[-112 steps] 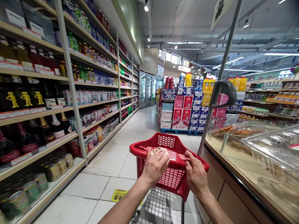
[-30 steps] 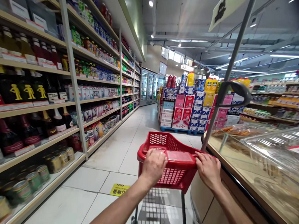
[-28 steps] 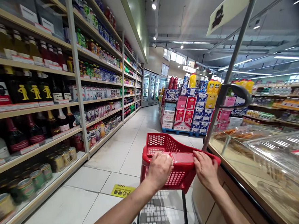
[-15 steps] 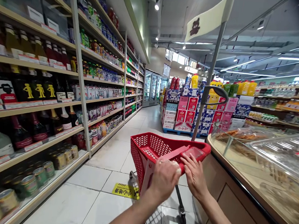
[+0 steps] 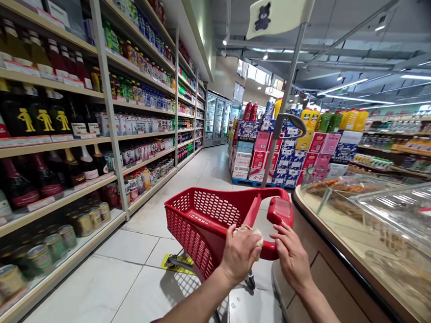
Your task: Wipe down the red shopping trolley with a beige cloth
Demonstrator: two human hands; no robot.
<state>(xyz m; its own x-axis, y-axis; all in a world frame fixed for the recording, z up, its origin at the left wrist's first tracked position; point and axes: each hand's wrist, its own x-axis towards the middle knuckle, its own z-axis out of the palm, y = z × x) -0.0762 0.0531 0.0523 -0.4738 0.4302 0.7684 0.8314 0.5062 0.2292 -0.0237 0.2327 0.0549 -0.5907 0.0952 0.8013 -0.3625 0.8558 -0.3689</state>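
Observation:
A small red plastic shopping cart stands in front of me, its basket holding nothing that I can see. My left hand is closed around a crumpled white cloth or tissue and presses it on the cart's handle. Beside it, my right hand has its fingers stretched out and apart, fingertips at the right end of the handle; whether they touch it is hard to tell. A red holder with a clear window sits on the handle's far right corner.
Shelves of bottles and cans line the left side. A curved display counter stands close on the right. Ahead are stacked drink cartons. A pole with a cream flag rises from the cart; a yellow floor sticker lies below.
The cart has turned, its basket swinging left and its handle opening toward me. My right hand has slid off the windowed holder to the handle's near right end. My left hand keeps the white cloth.

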